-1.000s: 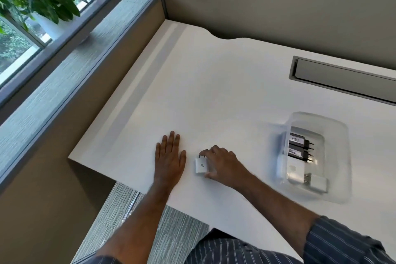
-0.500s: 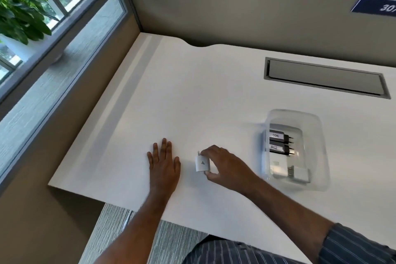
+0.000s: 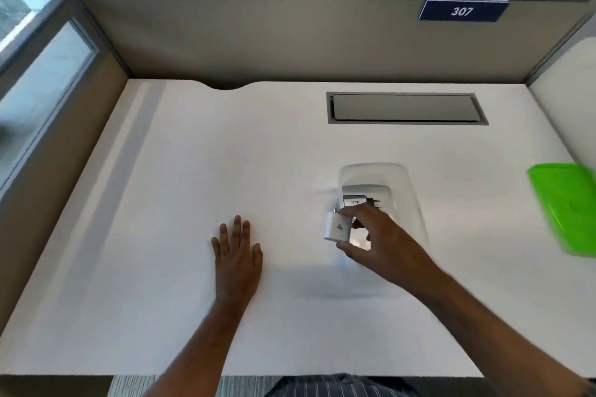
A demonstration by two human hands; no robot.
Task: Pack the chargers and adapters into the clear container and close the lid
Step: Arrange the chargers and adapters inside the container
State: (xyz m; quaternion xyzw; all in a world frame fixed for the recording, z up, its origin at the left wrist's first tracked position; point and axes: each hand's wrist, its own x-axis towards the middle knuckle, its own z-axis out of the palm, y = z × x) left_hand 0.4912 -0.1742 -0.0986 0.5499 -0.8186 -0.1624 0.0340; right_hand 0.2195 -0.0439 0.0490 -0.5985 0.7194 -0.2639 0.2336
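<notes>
White plastic cube charger (image 3: 337, 229), small and square with a grey triangle mark on its face, sits pinched in the right hand (image 3: 375, 240), held in the air over the near-left rim of the clear rounded plastic container (image 3: 409, 190). The grip is clamped on it: thumb under the lower edge, fingers (image 3: 351, 212) over the top, bearing on two opposite flat sides. That looks the sensible place to take it, since the casing is stiff and smooth and should not give under pressure. I judge it light, going by how easily a fingertip pinch carries it. The glossy shell could slip if the pinch loosens, so the flat faces are a safer hold than the corners.

Inside the container lies a dark adapter with a white label reading 026 (image 3: 355, 202), prongs pointing right; whatever else is in there hides behind the hand. The thin see-through walls likely flex a little, and the tub looks light enough to skid on the smooth white bench (image 3: 225, 155) if nudged.

The left hand (image 3: 237, 251) lies flat on the bench, fingers spread, holding nothing, well apart from the container. Off to the right edge rests a bright green plastic lid (image 3: 567, 206), blurred, not yet on. It looks thin and bendy, best taken by its edge.
</notes>
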